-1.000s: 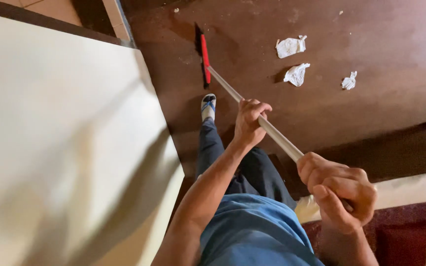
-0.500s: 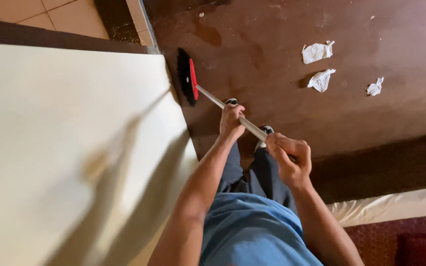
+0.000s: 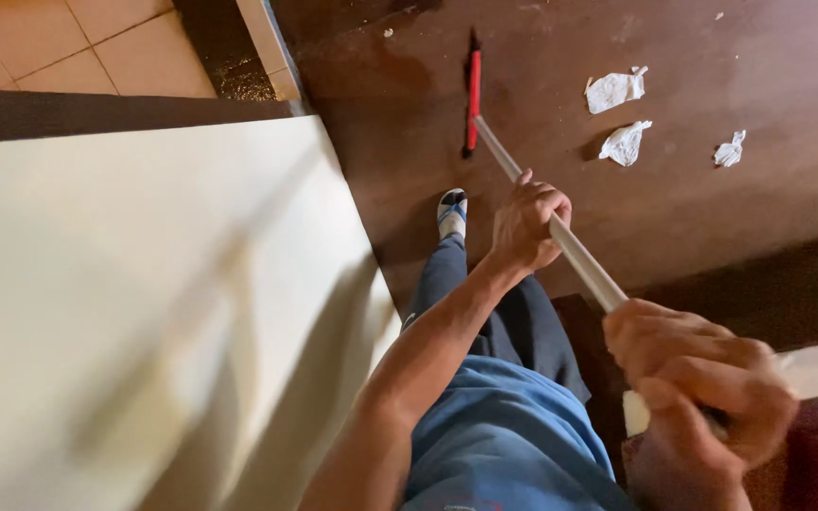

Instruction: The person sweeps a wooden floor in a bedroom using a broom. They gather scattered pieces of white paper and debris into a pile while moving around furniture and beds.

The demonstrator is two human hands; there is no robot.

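Sweeping the brown floor w/ a long broom

We've got both hands closed round the pale broom handle (image 3: 575, 254): left hand (image 3: 527, 222) mid-shaft, right hand (image 3: 698, 388) near the top end. Red broom head (image 3: 472, 90) sits on the brown floor (image 3: 693, 203), well left of three crumpled paper scraps (image 3: 625, 142). Best to keep bristles flat, short strokes twd the scraps, shoe (image 3: 452, 210) clear of the path.

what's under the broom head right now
The broom head rests on bare dark brown floor. The crumpled papers lie apart, to its right. Anything directly beneath the bristles is hidden.
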